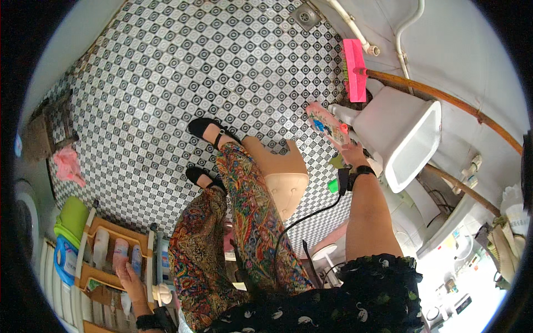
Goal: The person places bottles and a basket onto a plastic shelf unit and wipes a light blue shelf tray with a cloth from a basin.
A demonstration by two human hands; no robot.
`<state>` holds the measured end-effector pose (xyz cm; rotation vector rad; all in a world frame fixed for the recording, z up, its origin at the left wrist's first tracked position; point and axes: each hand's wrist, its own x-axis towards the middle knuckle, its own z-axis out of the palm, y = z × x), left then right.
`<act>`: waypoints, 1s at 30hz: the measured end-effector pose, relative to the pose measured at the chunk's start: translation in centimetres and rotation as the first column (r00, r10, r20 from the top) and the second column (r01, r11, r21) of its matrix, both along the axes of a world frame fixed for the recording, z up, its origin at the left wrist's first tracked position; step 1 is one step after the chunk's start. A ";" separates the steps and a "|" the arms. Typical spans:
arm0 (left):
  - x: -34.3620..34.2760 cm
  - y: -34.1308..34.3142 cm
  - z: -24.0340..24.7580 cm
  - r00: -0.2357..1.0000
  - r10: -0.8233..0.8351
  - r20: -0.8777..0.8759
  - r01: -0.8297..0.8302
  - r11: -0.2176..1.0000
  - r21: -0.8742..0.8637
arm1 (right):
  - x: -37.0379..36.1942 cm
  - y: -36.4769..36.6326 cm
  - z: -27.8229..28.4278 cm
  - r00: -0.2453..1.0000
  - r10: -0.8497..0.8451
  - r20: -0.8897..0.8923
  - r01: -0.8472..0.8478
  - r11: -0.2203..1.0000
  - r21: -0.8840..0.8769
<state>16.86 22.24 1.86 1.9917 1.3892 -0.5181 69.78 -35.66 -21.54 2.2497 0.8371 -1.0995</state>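
The floor point(139, 83) is a black-and-white check with rings. The broom head point(355, 69) and bag point(68, 165) are pink; the held item point(327, 123) is pink, multicoloured in its pattern. The stool point(288, 187) is tan, the shoes point(204, 128) black, the trousers point(258, 216) multicoloured paisley, the shirt point(316, 302) black with white swans.

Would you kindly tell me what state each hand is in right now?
Left hand: open near the pink bottle; whether they touch cannot be told.
Right hand: closed on the pink floral item.

A black-and-white tiled floor point(144, 83) with a drain point(306, 17) meets pale walls point(463, 47), bright light point(474, 313) glaring at lower right.
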 end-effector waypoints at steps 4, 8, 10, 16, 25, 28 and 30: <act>0.2 1.1 -1.0 0.993 0.093 -0.067 -0.097 0.994 -0.058 | -1.0 2.7 0.6 0.722 -0.691 -0.024 0.674 0.695 0.250; 2.9 2.6 0.4 0.993 0.093 -0.071 -0.104 0.979 -0.178 | -2.6 8.0 3.2 0.689 -0.704 0.174 0.667 0.709 0.228; 3.9 3.4 1.1 0.996 0.084 -0.020 -0.086 0.983 -0.163 | -3.1 10.4 4.6 0.683 -0.686 0.253 0.627 0.727 0.280; 2.7 6.0 1.4 0.995 0.053 0.079 -0.048 0.997 -0.063 | -1.1 9.8 5.3 0.434 -0.897 0.083 0.754 0.412 0.512; 1.7 3.1 1.0 0.986 0.168 -0.023 -0.169 0.976 -0.140 | -5.5 14.0 7.8 -0.278 -0.957 -0.080 0.896 -0.289 0.337; 0.3 2.6 -2.3 0.993 0.121 0.008 -0.119 0.983 -0.139 | -4.8 7.9 0.0 -0.268 -0.949 -0.169 0.835 -0.316 0.451; -2.6 3.4 -1.7 0.991 0.123 -0.053 -0.127 0.988 -0.089 | -6.2 15.1 0.5 -0.274 -0.929 -0.250 0.846 -0.356 0.396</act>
